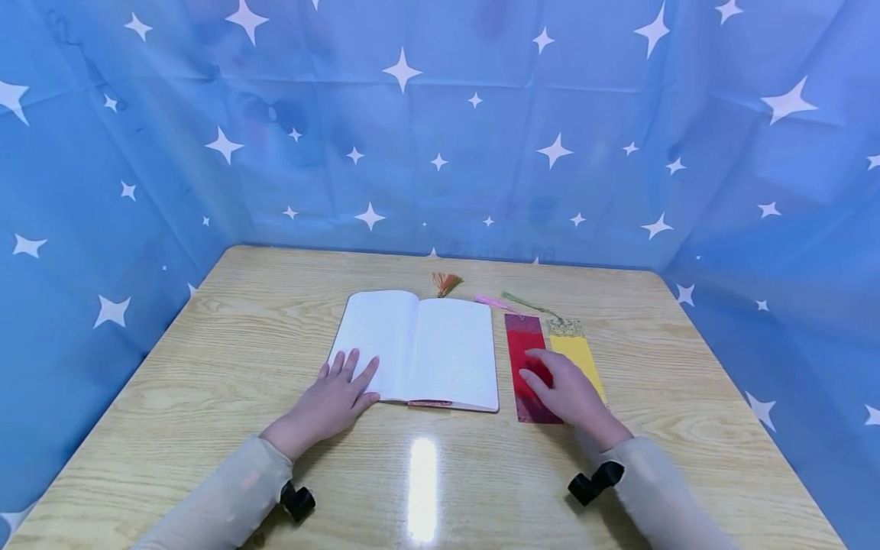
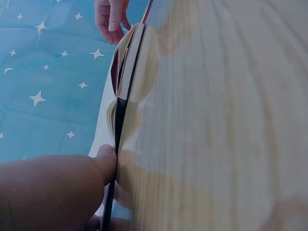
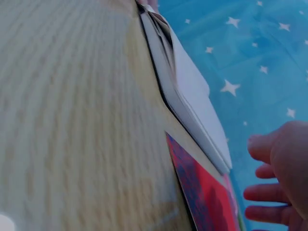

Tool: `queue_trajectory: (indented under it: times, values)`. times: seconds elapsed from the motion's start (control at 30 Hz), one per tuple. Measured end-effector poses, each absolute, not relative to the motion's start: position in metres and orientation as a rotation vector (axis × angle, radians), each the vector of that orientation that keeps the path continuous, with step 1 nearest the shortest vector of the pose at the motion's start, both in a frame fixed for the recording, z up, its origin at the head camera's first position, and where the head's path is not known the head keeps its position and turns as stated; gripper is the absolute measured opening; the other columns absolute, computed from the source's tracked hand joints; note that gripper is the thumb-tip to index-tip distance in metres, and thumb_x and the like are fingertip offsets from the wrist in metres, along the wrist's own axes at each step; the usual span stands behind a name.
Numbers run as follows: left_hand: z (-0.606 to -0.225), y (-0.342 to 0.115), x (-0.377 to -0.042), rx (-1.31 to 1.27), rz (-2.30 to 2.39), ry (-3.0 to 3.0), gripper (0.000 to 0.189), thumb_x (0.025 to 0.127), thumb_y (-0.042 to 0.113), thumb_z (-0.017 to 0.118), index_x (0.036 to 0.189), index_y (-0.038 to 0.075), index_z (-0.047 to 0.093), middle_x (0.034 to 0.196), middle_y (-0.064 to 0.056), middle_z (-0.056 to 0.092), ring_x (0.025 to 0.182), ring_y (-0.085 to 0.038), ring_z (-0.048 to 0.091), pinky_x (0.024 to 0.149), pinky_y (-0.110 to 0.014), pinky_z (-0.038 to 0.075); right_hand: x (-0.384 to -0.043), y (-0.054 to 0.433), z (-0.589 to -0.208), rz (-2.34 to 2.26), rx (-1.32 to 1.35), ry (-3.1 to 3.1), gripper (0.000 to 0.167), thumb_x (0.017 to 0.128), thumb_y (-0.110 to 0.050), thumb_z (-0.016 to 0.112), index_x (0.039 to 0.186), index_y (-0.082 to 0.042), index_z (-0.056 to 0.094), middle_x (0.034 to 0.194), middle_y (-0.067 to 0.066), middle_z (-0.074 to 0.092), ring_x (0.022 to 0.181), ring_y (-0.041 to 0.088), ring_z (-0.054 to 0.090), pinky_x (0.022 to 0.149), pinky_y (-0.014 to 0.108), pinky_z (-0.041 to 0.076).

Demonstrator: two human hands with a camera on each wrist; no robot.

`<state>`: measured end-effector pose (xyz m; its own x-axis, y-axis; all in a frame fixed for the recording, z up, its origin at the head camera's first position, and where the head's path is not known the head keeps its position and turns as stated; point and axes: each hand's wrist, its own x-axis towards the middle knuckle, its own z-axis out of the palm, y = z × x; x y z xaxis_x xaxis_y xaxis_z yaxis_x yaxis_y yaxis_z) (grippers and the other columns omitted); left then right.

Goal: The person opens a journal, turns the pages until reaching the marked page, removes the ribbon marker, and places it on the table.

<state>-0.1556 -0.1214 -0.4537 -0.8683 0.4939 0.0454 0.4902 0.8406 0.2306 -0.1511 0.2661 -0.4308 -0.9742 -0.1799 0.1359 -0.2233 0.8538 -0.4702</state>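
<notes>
An open notebook (image 1: 454, 355) with white pages lies on the table. My left hand (image 1: 337, 401) rests spread on the lower left corner of its left page, thumb (image 2: 107, 161) at the bottom edge. A reddish bookmark end (image 1: 429, 402) sticks out under the right pages, and an orange-brown tassel (image 1: 447, 284) shows past the top edge. To the right lie a red bookmark (image 1: 524, 344) with a pink tassel and a yellow bookmark (image 1: 576, 351) with a green tassel. Over the red one hovers my right hand (image 1: 571, 389), fingers loosely bent, holding nothing.
The wooden table (image 1: 275, 305) reaches back to a blue curtain (image 1: 440, 183) with white stars, which also hangs at both sides. A light reflection (image 1: 422, 489) shines on the tabletop in front of the notebook.
</notes>
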Motion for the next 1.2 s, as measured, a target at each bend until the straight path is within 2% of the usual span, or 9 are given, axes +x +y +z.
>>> queue_trajectory:
  times: [0.13,0.33,0.5,0.67,0.9,1.2]
  values:
    - [-0.455,-0.121,-0.155,0.815,0.368,3.0,0.057,0.098,0.042,0.041,0.145,0.011,0.033,0.144,-0.031,0.026,0.131,-0.049,0.02,0.102,-0.062,0.021,-0.15,0.256,-0.434,0.653,0.443,-2.948,0.056,0.085,-0.034,0.067,0.131,-0.006,0.051,0.129,0.014,0.052,0.12,0.032,0.046,0.097,0.052,0.037]
    - [-0.455,-0.121,-0.156,0.815,0.366,2.998,0.057,0.098,0.04,0.043,0.145,0.009,0.033,0.143,-0.032,0.025,0.131,-0.05,0.02,0.102,-0.062,0.021,-0.15,0.244,-0.435,0.518,0.615,-2.945,0.066,0.085,-0.045,0.064,0.134,-0.005,0.048,0.138,0.015,0.045,0.132,0.033,0.032,0.103,0.055,0.026]
    - [-0.453,-0.122,-0.156,0.815,0.354,3.0,0.057,0.098,0.039,0.043,0.145,0.009,0.032,0.143,-0.032,0.025,0.131,-0.05,0.02,0.102,-0.062,0.021,-0.15,0.236,-0.434,0.517,0.672,-2.975,0.074,0.082,-0.052,0.064,0.137,-0.007,0.046,0.143,0.012,0.04,0.136,0.031,0.025,0.105,0.054,0.023]
    - [-0.452,-0.122,-0.156,0.822,0.351,2.994,0.057,0.098,0.039,0.043,0.145,0.008,0.032,0.143,-0.032,0.025,0.131,-0.05,0.021,0.101,-0.062,0.022,-0.151,0.231,-0.435,0.475,0.707,-2.991,0.082,0.081,-0.061,0.058,0.14,-0.007,0.043,0.146,0.011,0.036,0.138,0.03,0.019,0.106,0.054,0.021]
    - [-0.452,-0.123,-0.156,0.818,0.353,3.0,0.057,0.098,0.04,0.043,0.145,0.008,0.033,0.143,-0.032,0.025,0.131,-0.05,0.021,0.101,-0.062,0.022,-0.156,0.227,-0.436,0.354,0.8,-2.998,0.092,0.08,-0.069,0.051,0.143,-0.004,0.035,0.148,0.012,0.031,0.139,0.032,0.018,0.108,0.052,0.018]
    - [-0.453,-0.123,-0.157,0.824,0.36,3.005,0.057,0.098,0.039,0.044,0.145,0.009,0.033,0.143,-0.032,0.026,0.131,-0.05,0.021,0.101,-0.062,0.022,-0.154,0.223,-0.437,0.292,0.872,-3.019,0.089,0.082,-0.067,0.05,0.144,-0.004,0.034,0.149,0.011,0.03,0.139,0.032,0.017,0.108,0.054,0.014]
